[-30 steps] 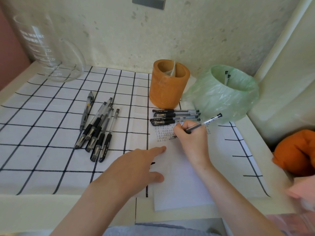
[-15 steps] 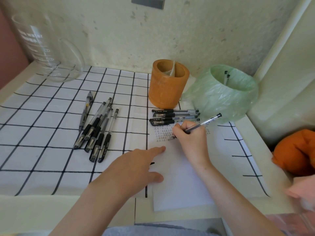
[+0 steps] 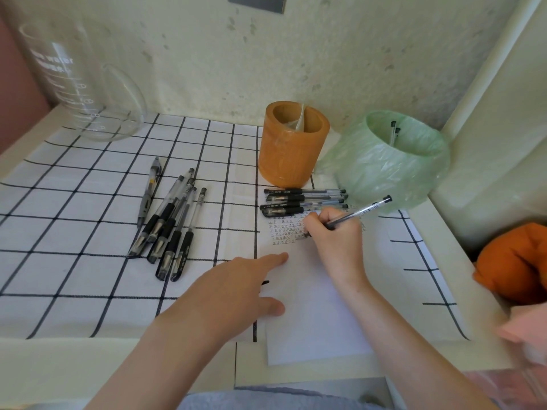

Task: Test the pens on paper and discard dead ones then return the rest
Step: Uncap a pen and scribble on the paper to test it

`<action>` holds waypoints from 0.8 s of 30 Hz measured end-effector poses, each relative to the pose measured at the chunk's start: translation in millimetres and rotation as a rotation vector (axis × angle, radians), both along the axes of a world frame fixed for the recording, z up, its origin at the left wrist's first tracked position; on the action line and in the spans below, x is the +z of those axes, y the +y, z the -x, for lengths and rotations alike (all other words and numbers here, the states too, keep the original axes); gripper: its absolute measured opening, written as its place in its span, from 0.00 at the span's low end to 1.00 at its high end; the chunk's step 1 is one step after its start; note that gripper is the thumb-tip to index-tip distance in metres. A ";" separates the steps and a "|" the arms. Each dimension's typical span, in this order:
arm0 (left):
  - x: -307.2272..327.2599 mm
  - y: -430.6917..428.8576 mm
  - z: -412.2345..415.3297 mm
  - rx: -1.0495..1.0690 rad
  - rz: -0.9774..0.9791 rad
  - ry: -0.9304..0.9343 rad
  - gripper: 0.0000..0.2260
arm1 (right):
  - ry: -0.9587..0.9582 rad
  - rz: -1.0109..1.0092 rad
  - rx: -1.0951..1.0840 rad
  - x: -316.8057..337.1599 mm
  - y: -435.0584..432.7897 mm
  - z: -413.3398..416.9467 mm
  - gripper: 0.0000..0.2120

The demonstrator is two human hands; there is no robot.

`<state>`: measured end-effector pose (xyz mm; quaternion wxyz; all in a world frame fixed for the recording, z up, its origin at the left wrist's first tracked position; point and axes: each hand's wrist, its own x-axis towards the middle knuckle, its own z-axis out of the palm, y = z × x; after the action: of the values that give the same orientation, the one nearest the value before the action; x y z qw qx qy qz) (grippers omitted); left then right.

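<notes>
Hands have hardly moved: the right hand point(image 3: 334, 238) still pinches the pen point(image 3: 364, 210) in its fingers, tip on the paper point(image 3: 313, 318) toward the back edge of the table point(image 3: 53, 368). The left hand point(image 3: 233, 288) stays flat, fingers straight, holding the paper down, so testing goes on.

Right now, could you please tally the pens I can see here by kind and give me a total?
uncapped clear pens on the cloth: 5
grey click pen: 1
capped black pens by the orange holder: 4
held pen in the right hand: 1
pen ends showing in the green-lined bin: 2
total: 13
</notes>
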<state>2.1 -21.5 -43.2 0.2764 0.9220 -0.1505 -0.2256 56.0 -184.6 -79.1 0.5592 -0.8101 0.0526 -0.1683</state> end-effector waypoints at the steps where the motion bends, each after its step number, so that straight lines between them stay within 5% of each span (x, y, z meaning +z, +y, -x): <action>1: 0.1 0.2 0.1 0.000 0.001 -0.001 0.31 | 0.002 -0.019 -0.009 0.7 -0.3 -0.3 0.13; 24: 0.4 -0.8 -1.0 -0.015 -0.018 -0.004 0.31 | -0.024 0.059 0.023 -2.0 0.8 -0.9 0.18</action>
<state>3.0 -22.4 -42.8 0.2662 0.9237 -0.1558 -0.2273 56.9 -183.8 -81.1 0.5374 -0.8247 0.0315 -0.1734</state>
